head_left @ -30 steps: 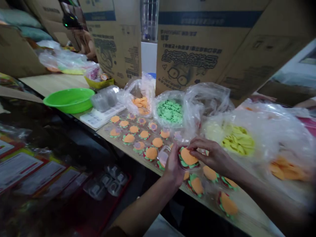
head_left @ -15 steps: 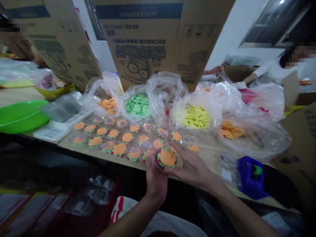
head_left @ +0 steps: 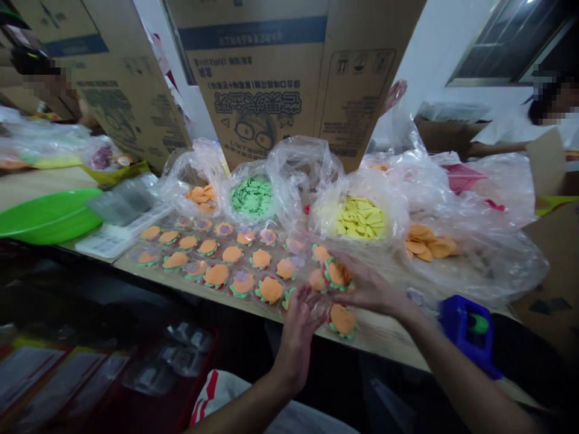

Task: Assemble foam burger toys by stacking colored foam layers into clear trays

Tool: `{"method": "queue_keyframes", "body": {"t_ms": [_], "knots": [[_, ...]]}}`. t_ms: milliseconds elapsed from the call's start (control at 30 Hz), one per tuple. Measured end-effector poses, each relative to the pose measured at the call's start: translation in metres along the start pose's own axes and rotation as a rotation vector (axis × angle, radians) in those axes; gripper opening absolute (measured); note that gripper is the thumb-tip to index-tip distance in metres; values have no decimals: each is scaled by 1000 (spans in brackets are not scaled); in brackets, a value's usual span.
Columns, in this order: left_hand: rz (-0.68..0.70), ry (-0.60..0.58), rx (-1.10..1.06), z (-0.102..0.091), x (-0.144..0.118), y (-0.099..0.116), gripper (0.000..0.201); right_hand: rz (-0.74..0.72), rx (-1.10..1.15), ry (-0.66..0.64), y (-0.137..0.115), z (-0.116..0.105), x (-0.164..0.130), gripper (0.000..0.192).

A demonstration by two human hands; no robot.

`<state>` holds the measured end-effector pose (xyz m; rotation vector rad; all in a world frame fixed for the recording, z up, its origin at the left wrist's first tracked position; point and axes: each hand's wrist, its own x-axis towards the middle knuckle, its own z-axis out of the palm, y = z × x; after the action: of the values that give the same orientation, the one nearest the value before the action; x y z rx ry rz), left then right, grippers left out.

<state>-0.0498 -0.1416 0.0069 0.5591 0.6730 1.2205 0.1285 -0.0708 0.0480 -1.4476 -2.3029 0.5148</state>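
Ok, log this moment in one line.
right hand: holds orange-topped burger shape | left hand: seems to hold clear plastic | table: rows of similar shapes | beyond: green pieces, yellow pieces, bagged

Pale wall (head_left: 432,60), dark window (head_left: 502,45), wooden table (head_left: 384,339).

fingers (head_left: 298,303) and forearms (head_left: 455,355) are bare, and the white clothing (head_left: 230,387) has red stripes.

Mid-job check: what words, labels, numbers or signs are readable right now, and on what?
Middle carton: Chinese characters, seemingly upside down, too blurred to quote surely; a triangle sign and framed handling symbols also show.
Left carton: print too blurred to read.
Lower-left packs: printing too blurred to read.
No text is quotable with certainty.
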Motion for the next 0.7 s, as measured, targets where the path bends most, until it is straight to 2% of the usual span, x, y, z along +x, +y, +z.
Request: {"method": "queue_keyframes", "body": {"t_ms": [67,133,200,267,333,400,500,600,700], "knots": [[-5,-9,45,3,1,1,34,30,-46,-29,43,-11,15,82],[-17,-12,64,6,1,1,31,96,-53,-84,81,-12,29,88],[-30,-1,79,8,1,1,28,136,-42,-146,107,-6,40,91],[-40,15,97,9,2,1,26,158,-32,-189,121,1,47,93],[-44,25,116,8,3,1,25,173,-26,-205,125,3,47,94],[-41,29,138,8,4,2,25,195,-24,-183,126,-4,39,89],[-60,4,176,12,6,-1,25,266,-52,-88,124,-27,6,57],[-137,-75,201,25,8,-9,24,347,-320,-102,118,-44,-44,27],[-221,-153,245,45,13,-25,25,418,-634,-215,109,-36,-91,20]]}}
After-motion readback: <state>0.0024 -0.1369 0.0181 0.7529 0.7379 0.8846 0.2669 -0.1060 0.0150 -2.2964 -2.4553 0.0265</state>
